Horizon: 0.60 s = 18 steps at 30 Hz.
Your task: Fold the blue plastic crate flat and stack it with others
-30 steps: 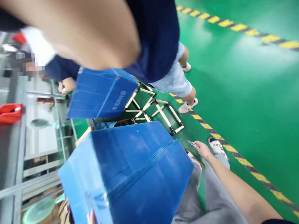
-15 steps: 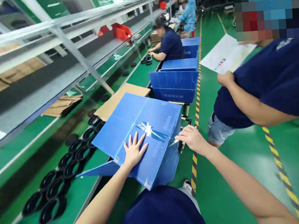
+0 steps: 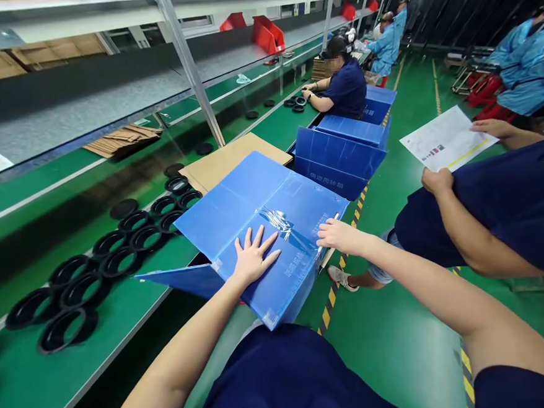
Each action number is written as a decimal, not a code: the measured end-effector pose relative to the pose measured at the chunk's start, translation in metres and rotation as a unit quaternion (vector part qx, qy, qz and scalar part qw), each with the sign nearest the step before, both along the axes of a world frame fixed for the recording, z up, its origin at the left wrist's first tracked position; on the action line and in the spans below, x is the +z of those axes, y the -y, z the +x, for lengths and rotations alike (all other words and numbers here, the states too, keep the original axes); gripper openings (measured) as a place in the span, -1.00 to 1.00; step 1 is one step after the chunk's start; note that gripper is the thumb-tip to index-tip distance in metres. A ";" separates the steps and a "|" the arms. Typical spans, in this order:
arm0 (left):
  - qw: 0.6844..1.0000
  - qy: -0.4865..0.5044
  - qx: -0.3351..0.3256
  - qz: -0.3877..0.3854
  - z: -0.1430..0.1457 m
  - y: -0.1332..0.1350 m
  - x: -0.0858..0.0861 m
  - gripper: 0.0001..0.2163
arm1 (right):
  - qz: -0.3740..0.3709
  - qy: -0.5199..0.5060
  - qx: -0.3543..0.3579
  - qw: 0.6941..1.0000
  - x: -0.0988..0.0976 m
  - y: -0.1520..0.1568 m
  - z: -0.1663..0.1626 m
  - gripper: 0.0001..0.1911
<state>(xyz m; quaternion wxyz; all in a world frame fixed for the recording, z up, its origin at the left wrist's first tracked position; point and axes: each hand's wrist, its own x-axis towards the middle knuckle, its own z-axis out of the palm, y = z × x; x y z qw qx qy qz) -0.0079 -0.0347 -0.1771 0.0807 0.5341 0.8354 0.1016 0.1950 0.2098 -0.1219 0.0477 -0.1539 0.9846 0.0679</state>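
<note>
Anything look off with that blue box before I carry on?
The clear tape across the seam of the blue box is crumpled and bunched, not lying flat. The left hand presses flat on the box beside it; the right hand rests at the box's right edge.

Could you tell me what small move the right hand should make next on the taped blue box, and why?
Probably draw the right hand along the clear tape toward the left hand. The left hand lies flat on the blue box, pinning its flaps, and the tape strip crosses the seam between the two hands. Whether the right hand holds a tool is too small to tell.
</note>
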 end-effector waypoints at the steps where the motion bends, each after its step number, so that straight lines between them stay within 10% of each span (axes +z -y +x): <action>1: 1.000 0.001 0.000 0.002 0.000 -0.001 0.000 -0.46 | 0.004 0.010 0.005 1.000 0.001 -0.004 -0.002 -0.78; 18: 0.999 0.033 0.024 0.029 0.007 -0.003 0.001 -0.49 | 0.102 0.000 -0.053 0.993 0.015 -0.056 -0.002 -0.81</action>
